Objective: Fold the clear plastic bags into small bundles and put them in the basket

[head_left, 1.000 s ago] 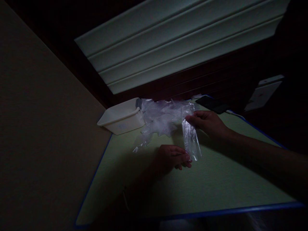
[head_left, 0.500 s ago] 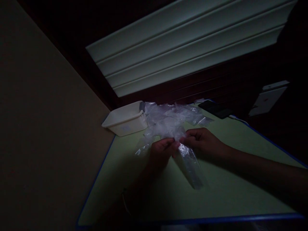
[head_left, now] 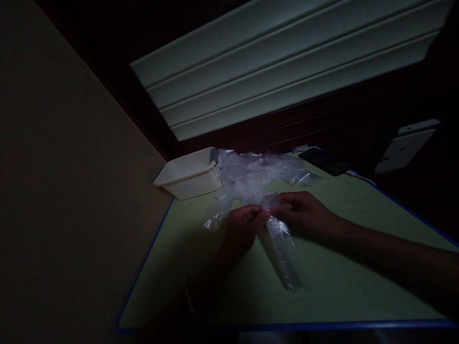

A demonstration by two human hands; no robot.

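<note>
A long clear plastic bag point(head_left: 285, 253) hangs from both hands, its lower part stretching toward the table's front edge. My left hand point(head_left: 245, 224) is closed, pinching the bag's upper part between thumb and fingers. Close beside it, my right hand point(head_left: 299, 209) pinches the same bag from the right, and the fingertips nearly meet. Just beyond the hands lies a pile of clear plastic bags point(head_left: 251, 174). The view is dark, so what the bag contains cannot be made out.
A white plastic bin point(head_left: 193, 181) stands at the table's back left, against the wall. At the back right lies a dark phone-like object point(head_left: 324, 161) with a white cable point(head_left: 361, 178). The green table point(head_left: 344, 286) has a blue edge.
The hands stay pinched on the bag, whose lower end has shifted slightly toward the front edge. The whole view has moved a little.
</note>
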